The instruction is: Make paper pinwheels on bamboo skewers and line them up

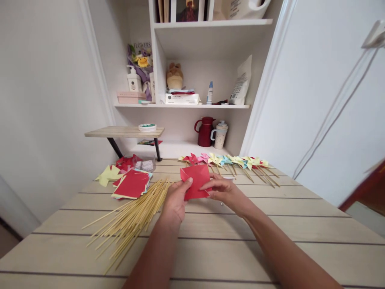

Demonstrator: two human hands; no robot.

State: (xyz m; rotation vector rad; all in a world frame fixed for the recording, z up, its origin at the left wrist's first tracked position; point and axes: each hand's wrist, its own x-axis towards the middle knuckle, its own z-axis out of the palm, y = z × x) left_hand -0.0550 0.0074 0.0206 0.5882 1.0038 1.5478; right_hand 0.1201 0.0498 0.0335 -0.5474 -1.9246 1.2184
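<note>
A square of red paper (197, 180) with slits at its corners is held up over the table, between both hands. My left hand (177, 196) grips its left edge, with the thumb lying on the front face. On the right side, my right hand (221, 190) pinches the paper near its lower right corner; its fingertips are on the sheet. To the left of the hands lies a spread bundle of thin wooden sticks (138, 216). Behind the sticks is a stack of coloured paper squares (132, 184), red on top.
Several finished paper pinwheels (215, 159) on sticks lie along the table's back right. Loose yellow (108, 175) and red cut papers sit at the back left, by a small raised shelf (120, 131). A red jug (206, 131) and a tumbler (220, 135) stand behind.
</note>
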